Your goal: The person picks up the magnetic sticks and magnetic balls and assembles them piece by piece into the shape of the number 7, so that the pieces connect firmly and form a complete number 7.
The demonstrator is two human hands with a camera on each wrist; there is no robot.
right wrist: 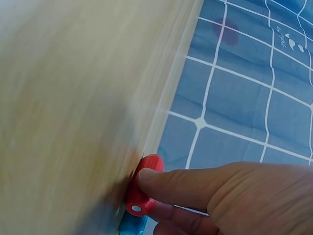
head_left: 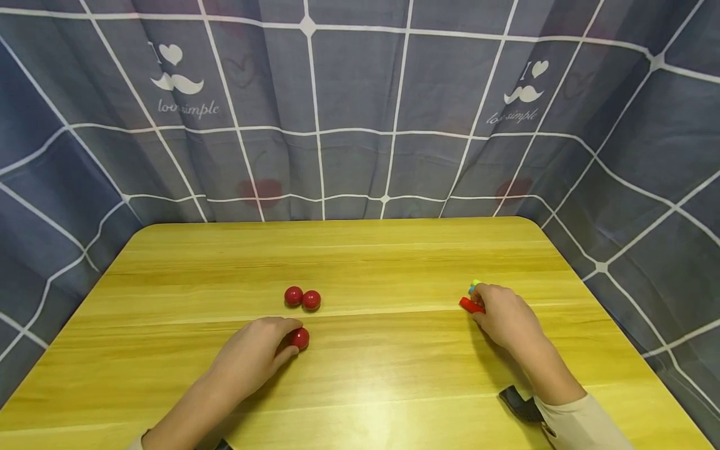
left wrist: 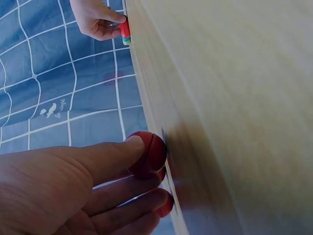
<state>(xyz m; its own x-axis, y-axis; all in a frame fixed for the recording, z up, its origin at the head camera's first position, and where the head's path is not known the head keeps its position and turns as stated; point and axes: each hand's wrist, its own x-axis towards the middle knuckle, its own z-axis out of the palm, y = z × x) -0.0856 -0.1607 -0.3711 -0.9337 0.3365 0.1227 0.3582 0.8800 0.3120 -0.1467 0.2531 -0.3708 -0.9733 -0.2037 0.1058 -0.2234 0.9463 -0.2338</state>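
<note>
My left hand [head_left: 250, 356] pinches a glossy red ball [head_left: 301, 339] on the table, its thumb and fingertips at the ball's sides. A seam line runs round the ball in the left wrist view. Just beyond it lie two more red balls [head_left: 293, 296], side by side. At the right, my right hand [head_left: 509, 317] holds a small red cylinder [right wrist: 142, 188] between thumb and fingers; a pale round spot marks its end. A blue piece [right wrist: 133, 224] sits right beside the cylinder, and a yellow-green piece [head_left: 475, 282] shows behind that. The fingers partly hide these pieces.
The wood-grain table [head_left: 382, 262] has rounded far corners. A grey-blue curtain [head_left: 360, 94] with white grid lines hangs behind it and along both sides. A black strap [head_left: 520, 405] shows at the right sleeve [head_left: 585, 425].
</note>
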